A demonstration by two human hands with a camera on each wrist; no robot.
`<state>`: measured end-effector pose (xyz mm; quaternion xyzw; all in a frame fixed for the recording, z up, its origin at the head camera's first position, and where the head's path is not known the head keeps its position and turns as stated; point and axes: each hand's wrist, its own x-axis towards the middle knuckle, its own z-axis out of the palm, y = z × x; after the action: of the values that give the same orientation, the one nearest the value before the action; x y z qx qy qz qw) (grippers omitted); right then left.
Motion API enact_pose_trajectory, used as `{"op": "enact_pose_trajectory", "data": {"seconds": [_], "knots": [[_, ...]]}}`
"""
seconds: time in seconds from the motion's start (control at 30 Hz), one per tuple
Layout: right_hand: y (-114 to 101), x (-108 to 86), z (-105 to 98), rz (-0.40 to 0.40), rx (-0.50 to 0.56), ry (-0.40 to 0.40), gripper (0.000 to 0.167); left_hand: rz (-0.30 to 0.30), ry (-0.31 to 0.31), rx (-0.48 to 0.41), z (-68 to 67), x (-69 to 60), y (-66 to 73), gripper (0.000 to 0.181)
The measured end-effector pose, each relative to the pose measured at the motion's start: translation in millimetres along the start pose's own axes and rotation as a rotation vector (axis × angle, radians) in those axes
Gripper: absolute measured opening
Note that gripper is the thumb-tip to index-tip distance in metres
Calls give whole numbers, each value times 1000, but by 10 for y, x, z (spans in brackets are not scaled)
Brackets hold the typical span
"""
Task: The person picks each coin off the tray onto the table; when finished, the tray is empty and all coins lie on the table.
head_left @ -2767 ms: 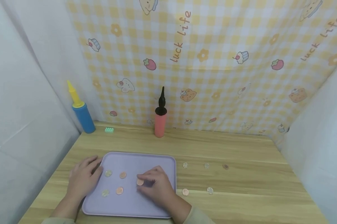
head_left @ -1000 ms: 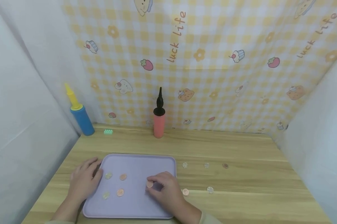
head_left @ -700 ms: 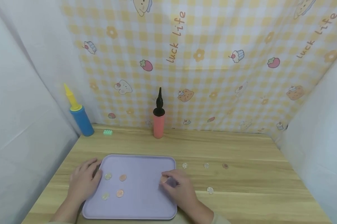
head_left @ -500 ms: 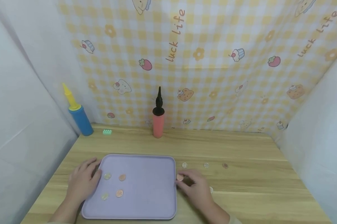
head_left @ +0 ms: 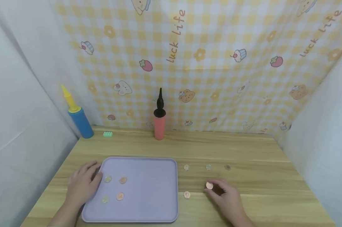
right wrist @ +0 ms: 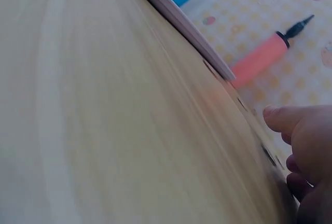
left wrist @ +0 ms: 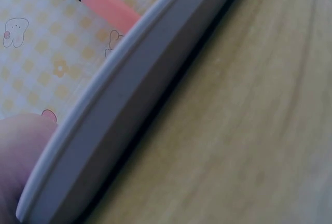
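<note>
In the head view a copper coin (head_left: 209, 185) is pinched between the thumb and index finger of my right hand (head_left: 227, 198), over the table right of the purple tray (head_left: 148, 218). My left hand (head_left: 83, 183) rests at the tray's left edge, thumb against the rim, fingers relaxed. On the tray lie two pale coins, the upper pale coin (head_left: 108, 179) and lower pale coin (head_left: 105, 199), beside two copper coins, upper (head_left: 123, 180) and lower (head_left: 120, 196). The right wrist view shows my thumb (right wrist: 282, 117) and curled fingers; the coin is not distinguishable there.
Right of the tray lie a silver coin (head_left: 186, 167), another silver coin (head_left: 208, 167), a darker brown coin (head_left: 227, 167) and a copper coin (head_left: 187, 194). Along the back stand a blue pump (head_left: 81, 123) and a pink pump (head_left: 159, 127). A green toy brick (head_left: 107, 134) lies near the blue one.
My right hand has carried the copper coin from over the tray rightward, past its right rim, to above the table. It now covers the spot where a silver coin lay. The left hand stays put.
</note>
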<state>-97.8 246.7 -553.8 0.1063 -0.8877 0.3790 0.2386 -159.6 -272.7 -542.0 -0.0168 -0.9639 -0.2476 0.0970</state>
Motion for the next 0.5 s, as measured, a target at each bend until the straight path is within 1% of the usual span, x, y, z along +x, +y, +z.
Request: {"op": "enact_pose_trajectory", "data": {"seconds": [0.1, 0.2, 0.33, 0.43, 0.5], "knots": [[86, -60, -127, 37, -55, 9, 40, 3, 3, 0, 5, -3, -2, 47], [171, -122, -257, 89, -132, 20, 41, 9, 11, 1, 18, -3, -13, 46], [256, -181, -440, 175, -223, -4, 38, 14, 23, 0, 44, 2, -42, 46], [285, -198, -559, 218, -250, -38, 33, 15, 30, -4, 52, 4, -56, 46], [290, -196, -610, 229, -256, -55, 31, 17, 32, -8, 52, 4, -57, 46]]}}
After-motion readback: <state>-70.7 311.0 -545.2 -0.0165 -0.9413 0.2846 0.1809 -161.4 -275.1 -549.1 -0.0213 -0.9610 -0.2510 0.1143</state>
